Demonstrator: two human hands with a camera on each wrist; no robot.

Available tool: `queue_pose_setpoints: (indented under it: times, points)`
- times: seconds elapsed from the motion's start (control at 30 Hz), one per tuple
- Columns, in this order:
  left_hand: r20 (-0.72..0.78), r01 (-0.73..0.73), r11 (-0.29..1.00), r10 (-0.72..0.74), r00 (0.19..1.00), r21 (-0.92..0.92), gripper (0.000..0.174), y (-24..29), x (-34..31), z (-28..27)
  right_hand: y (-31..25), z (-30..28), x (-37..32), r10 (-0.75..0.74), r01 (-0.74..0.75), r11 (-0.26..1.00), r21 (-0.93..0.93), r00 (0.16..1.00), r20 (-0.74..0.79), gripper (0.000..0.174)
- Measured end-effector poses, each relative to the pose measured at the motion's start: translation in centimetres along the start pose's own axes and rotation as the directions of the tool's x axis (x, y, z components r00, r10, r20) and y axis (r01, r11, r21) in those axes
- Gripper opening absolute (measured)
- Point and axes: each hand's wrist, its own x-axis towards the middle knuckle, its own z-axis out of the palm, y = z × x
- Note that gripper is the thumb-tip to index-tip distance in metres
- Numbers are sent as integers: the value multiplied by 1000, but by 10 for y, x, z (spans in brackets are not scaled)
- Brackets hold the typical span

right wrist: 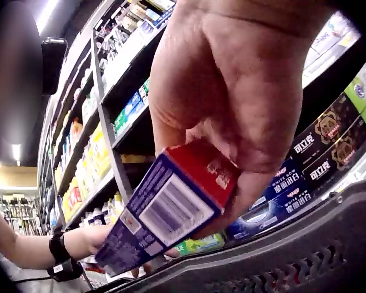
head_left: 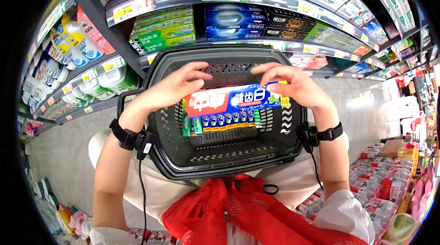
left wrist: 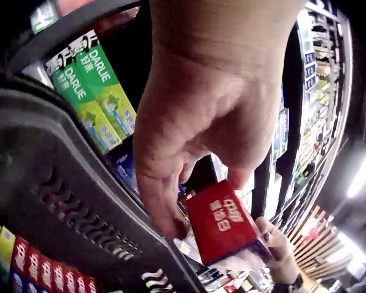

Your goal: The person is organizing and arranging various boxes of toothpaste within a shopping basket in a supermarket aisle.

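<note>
My right hand (head_left: 293, 84) pinches the right end of a red and blue toothpaste box (head_left: 238, 100), thumb on its printed face and fingers behind. The box lies lengthwise across the view above a black shopping basket (head_left: 158, 146), its red end (right wrist: 201, 171) facing the right wrist camera. My left hand (head_left: 176, 82) hovers at the box's other end, fingers spread and thumb close to the upper edge. In the left wrist view that red end (left wrist: 222, 220) shows just beyond the fingers. Below, a row of several toothpaste boxes (head_left: 224, 120) stands in the basket, partly hidden.
Behind the basket, a shelf (head_left: 174, 0) holds green Darlie boxes (head_left: 172, 39), blue boxes (head_left: 233, 20) and black boxes (head_left: 286, 27). Bottles (head_left: 68, 39) fill the left shelf. The basket rests by the person's lap, near a red scarf (head_left: 220, 208). Packed bottles (head_left: 380, 176) lie to the right.
</note>
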Motion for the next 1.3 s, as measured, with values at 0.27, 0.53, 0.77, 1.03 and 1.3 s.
queue_pose_setpoints:
  times: [0.27,0.53,0.77,1.03,1.3]
  points:
    - [249,132,975,-85,965,-181,54,0,-6,14,19,-2,4,38,89,956,280,908,-417,13]
    - [-2,200,911,-215,977,-359,47,11,8,25,26,-14,6,251,142,818,558,784,-568,19]
    - [-92,149,870,-216,972,-470,45,6,6,20,34,-4,17,315,228,597,769,815,-486,31]
    - [-267,-14,850,-150,952,-527,42,4,1,14,32,7,26,364,16,644,765,873,-325,43]
    - [-328,-48,813,-179,927,-580,35,9,-4,9,29,8,22,300,-38,757,652,907,-296,32]
